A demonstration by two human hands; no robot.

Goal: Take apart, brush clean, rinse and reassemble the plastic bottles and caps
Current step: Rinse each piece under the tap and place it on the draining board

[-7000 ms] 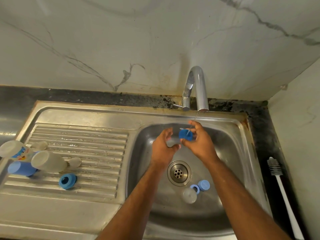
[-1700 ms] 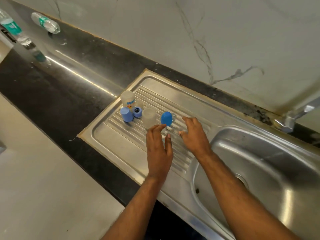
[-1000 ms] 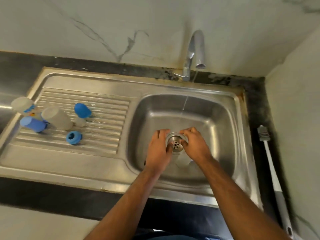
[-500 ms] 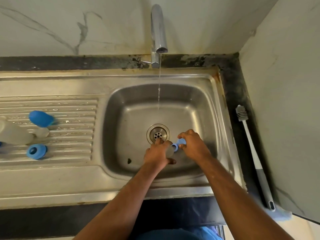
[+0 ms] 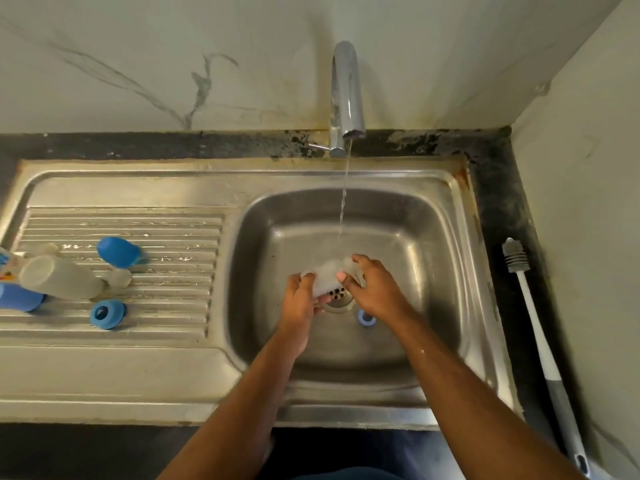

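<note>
Over the drain of the steel sink point(image 5: 446, 237), my left hand point(image 5: 300, 296) and my right hand point(image 5: 375, 289) together hold a small translucent plastic piece point(image 5: 327, 276) under a thin stream from the tap point(image 5: 346, 95). A blue ring cap point(image 5: 366, 317) lies on the basin floor just below my right hand. On the ribbed drainboard at the left lie a translucent bottle point(image 5: 60, 278) on its side, a blue domed cap point(image 5: 118, 251), a blue ring cap point(image 5: 107, 314), a small clear piece point(image 5: 119, 278) and a blue cup point(image 5: 19, 297).
A white and grey bottle brush point(image 5: 540, 341) lies on the dark counter to the right of the sink, beside the side wall. A marble wall rises behind the tap. The dark counter edge runs along the bottom of the view.
Both hands rose from the basin floor by the drain, lifting the translucent piece into the water stream. The blue ring that my right hand touched now lies on the basin floor.
</note>
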